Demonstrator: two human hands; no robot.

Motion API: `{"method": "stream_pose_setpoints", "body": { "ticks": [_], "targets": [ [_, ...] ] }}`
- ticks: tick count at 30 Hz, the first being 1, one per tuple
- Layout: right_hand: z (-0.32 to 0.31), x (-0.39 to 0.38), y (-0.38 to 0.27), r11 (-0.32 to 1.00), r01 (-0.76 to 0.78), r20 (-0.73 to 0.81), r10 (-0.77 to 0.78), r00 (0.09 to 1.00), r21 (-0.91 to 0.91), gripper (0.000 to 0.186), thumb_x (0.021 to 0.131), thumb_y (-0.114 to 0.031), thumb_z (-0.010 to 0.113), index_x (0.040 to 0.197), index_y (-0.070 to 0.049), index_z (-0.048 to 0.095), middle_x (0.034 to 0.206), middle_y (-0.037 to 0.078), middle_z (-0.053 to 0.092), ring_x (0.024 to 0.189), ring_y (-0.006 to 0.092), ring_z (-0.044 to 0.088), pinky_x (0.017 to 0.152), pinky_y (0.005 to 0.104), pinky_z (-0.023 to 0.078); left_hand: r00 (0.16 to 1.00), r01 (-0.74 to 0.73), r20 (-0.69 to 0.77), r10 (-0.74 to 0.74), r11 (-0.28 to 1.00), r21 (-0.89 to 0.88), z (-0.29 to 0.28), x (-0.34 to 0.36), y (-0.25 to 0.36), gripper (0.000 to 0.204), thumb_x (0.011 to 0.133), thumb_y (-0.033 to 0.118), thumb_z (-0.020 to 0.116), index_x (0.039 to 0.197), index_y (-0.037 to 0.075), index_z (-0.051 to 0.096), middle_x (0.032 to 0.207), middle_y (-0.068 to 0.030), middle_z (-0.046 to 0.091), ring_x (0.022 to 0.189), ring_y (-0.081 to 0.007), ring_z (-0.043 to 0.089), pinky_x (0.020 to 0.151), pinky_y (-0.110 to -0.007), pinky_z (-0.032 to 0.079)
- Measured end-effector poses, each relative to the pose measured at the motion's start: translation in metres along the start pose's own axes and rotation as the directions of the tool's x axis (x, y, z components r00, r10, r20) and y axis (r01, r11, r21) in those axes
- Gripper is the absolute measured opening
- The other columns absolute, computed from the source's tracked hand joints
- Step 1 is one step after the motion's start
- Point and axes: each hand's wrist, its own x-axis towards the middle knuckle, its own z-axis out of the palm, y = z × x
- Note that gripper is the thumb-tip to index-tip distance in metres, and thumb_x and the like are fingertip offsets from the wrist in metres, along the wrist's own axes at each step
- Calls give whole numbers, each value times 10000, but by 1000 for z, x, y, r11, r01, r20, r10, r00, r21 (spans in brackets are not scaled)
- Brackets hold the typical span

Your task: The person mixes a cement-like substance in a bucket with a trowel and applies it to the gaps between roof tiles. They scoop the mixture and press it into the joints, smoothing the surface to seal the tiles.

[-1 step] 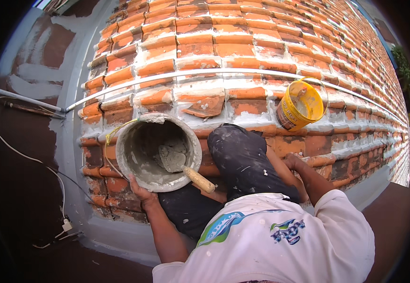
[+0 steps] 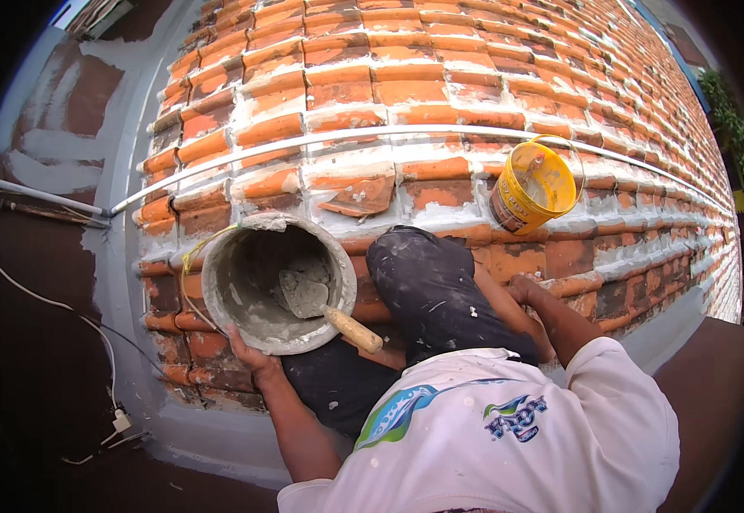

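My left hand (image 2: 250, 349) grips the lower left rim of a grey, mortar-caked bucket (image 2: 342, 261). The bucket tilts toward me on the tiles beside my leg. Inside is a trowel (image 2: 304, 291) with grey mortar on it, its wooden handle (image 2: 355, 333) lying over the rim. A yellow cord (image 2: 192, 256) runs at the bucket's left side. My right hand (image 2: 522, 289) is low beside my bent right leg (image 2: 428, 291), near the roof tiles; its fingers are mostly hidden.
Orange roof tiles (image 2: 346, 85) with white-grey joints rise ahead, crossed by a white pipe (image 2: 372, 130). A yellow bucket (image 2: 509, 209) stands at right near a broken tile piece (image 2: 359, 192). A grey-coated gutter strip (image 2: 120, 282) and loose cables (image 2: 51, 299) lie at left. Foliage (image 2: 723, 120) shows far right.
The whole view has shifted a little, with the buckets and tiles appearing slightly further left. My hands keep the same places relative to the bucket and my leg.
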Motion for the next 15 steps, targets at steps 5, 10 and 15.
{"method": "stream_pose_setpoints", "body": {
  "ticks": [5,10,15],
  "targets": [
    [-9,-7,-16,999,-51,-111,51,992,-1,888,787,-746,723,1126,70,805,1143,324,779,1118,433,763,939,489,580,996,-60,-68,65,995,75,11,4,-1,746,1104,492,533,1654,7,396,1637,-190,491,1449,-363,521,1231,-501,416],
    [-13,-17,-29,996,-76,-91,73,993,-37,804,792,-705,744,1140,15,821,1177,263,794,1107,401,771,912,472,590,989,-67,-127,74,996,59,14,4,0,704,1109,448,531,1632,-10,421,1616,-185,512,1453,-347,524,1239,-497,414],
    [-24,-37,-41,991,95,-40,-100,994,-99,885,781,-735,727,1181,51,796,1179,306,778,1110,422,760,922,481,584,991,-37,-128,47,996,80,22,1,2,772,1091,497,556,1655,-2,388,1658,-189,461,1481,-360,492,1249,-497,395]
  ]
}}
